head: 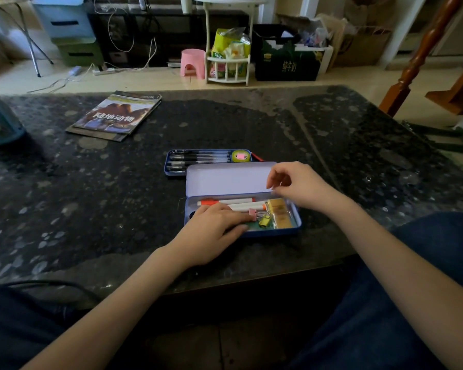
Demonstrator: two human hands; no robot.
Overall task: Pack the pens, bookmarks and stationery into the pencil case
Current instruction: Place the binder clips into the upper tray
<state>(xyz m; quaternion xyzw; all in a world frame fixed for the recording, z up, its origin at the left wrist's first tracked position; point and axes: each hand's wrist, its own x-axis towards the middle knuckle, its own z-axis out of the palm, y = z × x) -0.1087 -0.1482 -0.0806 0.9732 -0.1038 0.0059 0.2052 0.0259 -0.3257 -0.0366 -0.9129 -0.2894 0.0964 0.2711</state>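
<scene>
While the pencil case (241,209) lies open on the dark stone table (91,209), the left hand (211,233) rests flat inside its tray, fingers (238,217) straight and close together. At those fingertips sit a pink clip (251,213) and a yellow clip (263,221), with orange-capped markers (233,202) just beyond. Over the tray's far right corner, the right hand (300,185) hovers with fingers curled; whether they pinch anything, I cannot tell. Behind the raised lid (227,178) a second tray (206,158) holds black pens.
</scene>
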